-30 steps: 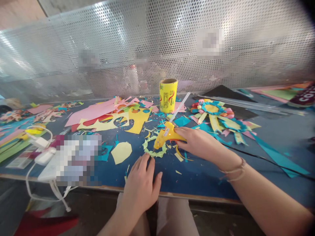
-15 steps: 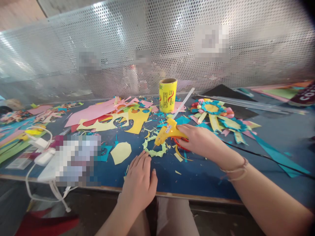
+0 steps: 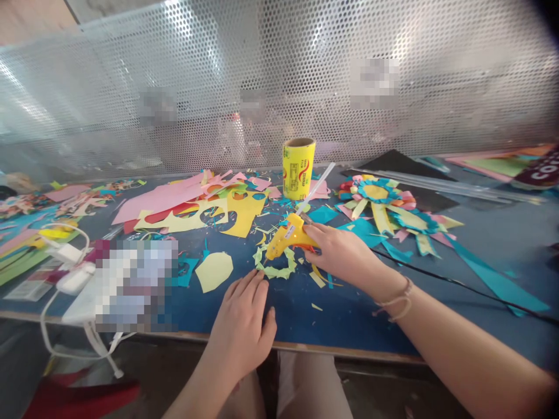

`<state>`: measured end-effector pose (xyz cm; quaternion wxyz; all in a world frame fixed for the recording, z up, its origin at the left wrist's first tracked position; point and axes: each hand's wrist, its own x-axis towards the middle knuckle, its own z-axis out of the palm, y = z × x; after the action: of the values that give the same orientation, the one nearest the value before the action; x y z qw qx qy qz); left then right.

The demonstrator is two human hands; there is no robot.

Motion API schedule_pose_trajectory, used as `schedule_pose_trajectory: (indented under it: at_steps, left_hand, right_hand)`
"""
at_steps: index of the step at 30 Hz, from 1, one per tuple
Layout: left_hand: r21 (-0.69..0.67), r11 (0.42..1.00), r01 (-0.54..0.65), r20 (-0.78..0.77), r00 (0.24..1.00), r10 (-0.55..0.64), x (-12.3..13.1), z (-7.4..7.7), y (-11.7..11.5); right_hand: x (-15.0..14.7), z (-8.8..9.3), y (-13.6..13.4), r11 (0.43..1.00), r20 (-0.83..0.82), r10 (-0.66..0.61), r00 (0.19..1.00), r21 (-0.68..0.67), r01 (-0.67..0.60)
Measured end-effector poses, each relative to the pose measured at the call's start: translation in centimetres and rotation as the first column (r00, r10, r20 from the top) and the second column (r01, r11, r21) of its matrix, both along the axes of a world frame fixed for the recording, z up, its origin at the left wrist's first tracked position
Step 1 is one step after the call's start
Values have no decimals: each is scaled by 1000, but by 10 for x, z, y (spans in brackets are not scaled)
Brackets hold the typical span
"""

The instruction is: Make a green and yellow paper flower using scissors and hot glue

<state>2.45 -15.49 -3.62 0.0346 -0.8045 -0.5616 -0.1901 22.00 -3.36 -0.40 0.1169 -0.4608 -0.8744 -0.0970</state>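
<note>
A yellow hot glue gun [image 3: 286, 235] is in my right hand [image 3: 338, 250], whose fingers wrap around its handle. Its nozzle points down and left, at the left side of a pale green folded paper ring [image 3: 279, 272] lying on the table. A clear glue stick [image 3: 321, 183] pokes out of the gun's back end. My left hand [image 3: 244, 314] rests on the table with fingers stretched forward, the fingertips at the ring's lower left edge; whether they press on it I cannot tell. A pale yellow paper piece [image 3: 215, 271] lies to the left.
Behind the ring stands a yellow cardboard tube [image 3: 299, 169]. Paper rosettes [image 3: 375, 195] lie at the right, near the gun's black cord [image 3: 449, 279]. Cut yellow sheets [image 3: 244, 212] and pink paper [image 3: 161, 195] cover the left middle. A white power strip [image 3: 81, 305] sits at the left edge.
My right hand has moved the glue gun left and slightly toward me, so the nozzle has passed from inside the ring to its left side. My left hand has barely moved.
</note>
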Motion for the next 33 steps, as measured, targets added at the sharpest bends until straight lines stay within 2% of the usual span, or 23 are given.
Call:
schedule_pose_trajectory:
  at_steps: [13,33]
  left_hand:
    - [6,1000,13,15,1000,-13,1,-1,0]
    - [18,1000,-5,-13,1000,5,2,-6,-2]
  right_hand:
    - [1,-6,4,998,-52,67,996,12,-67]
    - [2,0,2,992,-86,109,990,-48,-113]
